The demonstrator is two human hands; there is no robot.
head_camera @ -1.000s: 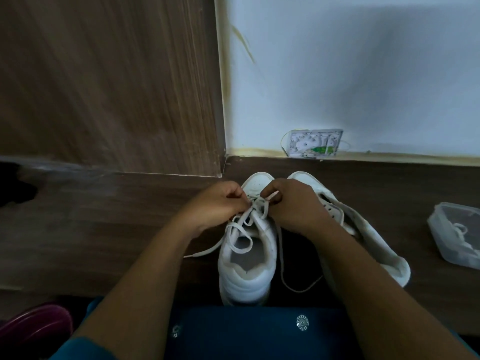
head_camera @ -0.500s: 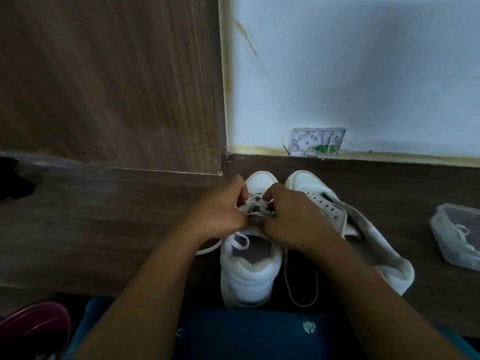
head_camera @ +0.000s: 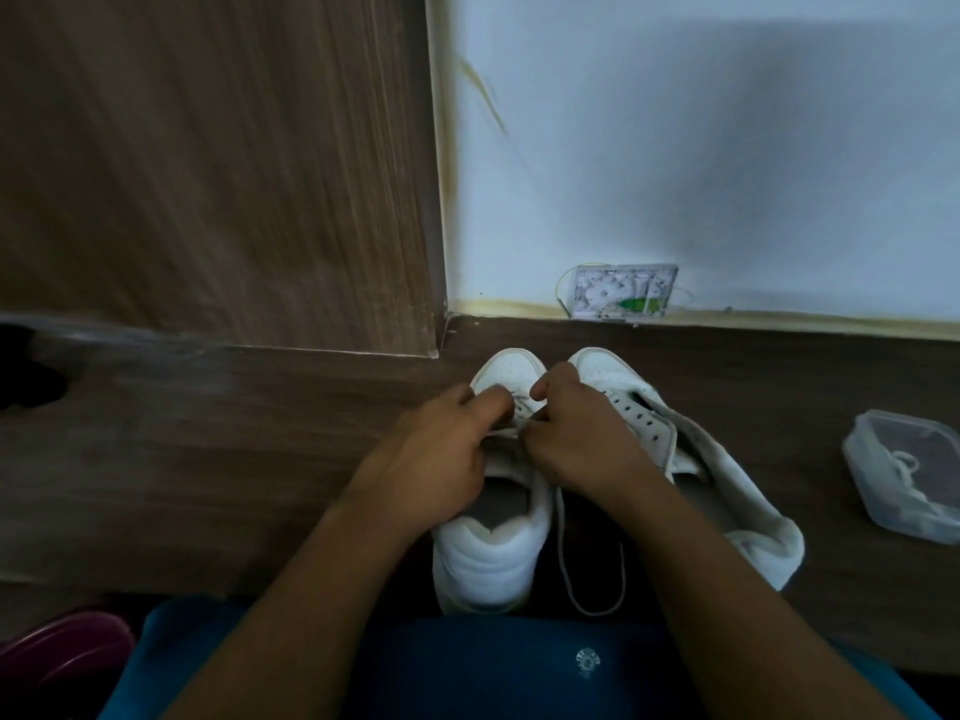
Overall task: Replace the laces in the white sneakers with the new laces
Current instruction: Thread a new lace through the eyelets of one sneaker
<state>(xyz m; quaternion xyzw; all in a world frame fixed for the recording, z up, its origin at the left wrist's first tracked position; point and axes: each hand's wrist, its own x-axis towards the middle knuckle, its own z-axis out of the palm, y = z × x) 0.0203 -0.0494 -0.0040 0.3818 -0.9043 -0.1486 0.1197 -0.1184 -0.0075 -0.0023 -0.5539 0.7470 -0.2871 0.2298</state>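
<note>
1. Head view, nearest first: blue clothing [head_camera: 493,667] fills the bottom edge, with a round maroon thing [head_camera: 62,652] at the lower left corner, partly cut off by the frame.
2. Both bare forearms reach forward from there over a brown wooden surface [head_camera: 208,459].
3. A white sneaker [head_camera: 488,558] stands upright just past the clothing, its heel towards the person and its toe pointing away.
4. A loose end of the lace [head_camera: 563,553] hangs down the sneaker's right side and curls into a loop on the surface.
5. The left hand [head_camera: 441,454] lies over the sneaker's opening, its fingers curled in, and pinches the lace over the eyelets.
6. The right hand [head_camera: 576,433] faces it, almost touching, its fingers also curled tight on the same lace; a short white strip shows between the two hands.
7. The other sneaker [head_camera: 727,485] lies just beside the first on the right, tilted outwards, its eyelets bare and its tongue pulled open.
8. A clear plastic box [head_camera: 862,449] sits well apart at the right edge, with a coiled white lace [head_camera: 906,465] inside it.
9. A dark shape [head_camera: 26,371] sits at the far left edge, too dim to identify.
10. Behind the toes rise a wood-grain panel [head_camera: 208,174] on the left and a pale wall [head_camera: 727,148] on the right.
11. A small white open wall fitting [head_camera: 623,292] with thin wires sits at the foot of the wall.
</note>
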